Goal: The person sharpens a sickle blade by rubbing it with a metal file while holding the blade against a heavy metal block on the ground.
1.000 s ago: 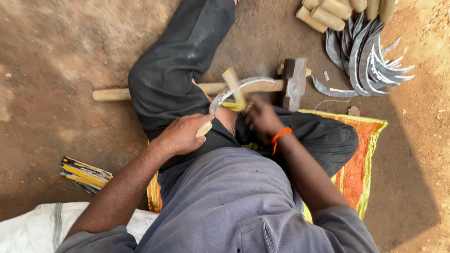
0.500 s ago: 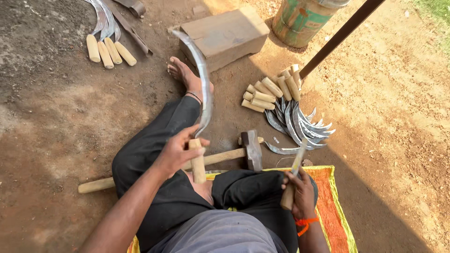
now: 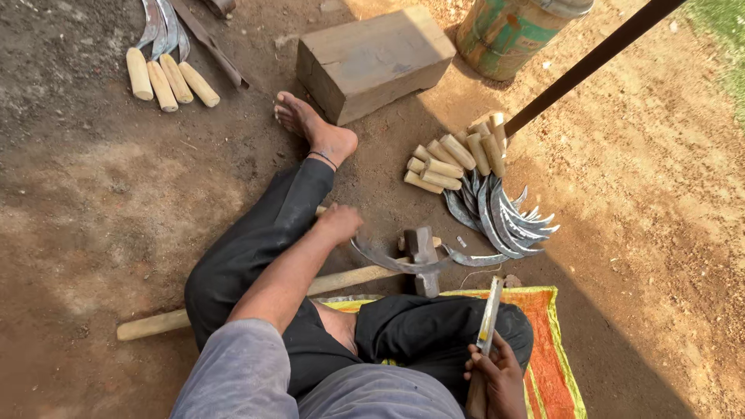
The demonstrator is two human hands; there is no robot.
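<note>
One curved grey sickle (image 3: 388,256), left hand (image 3: 339,223) gripping handle.

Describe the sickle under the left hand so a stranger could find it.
Start at the sledgehammer lying before the crossed legs. One sickle lies across its head, the left hand on its handle end. Unlike the heap of sickles to the right, it lies alone.

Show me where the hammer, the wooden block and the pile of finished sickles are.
hammer (image 3: 423,247): head view, on its metal head.
wooden block (image 3: 372,56): head view, on its top face.
pile of finished sickles (image 3: 497,211): head view, on the curved blades.
</note>
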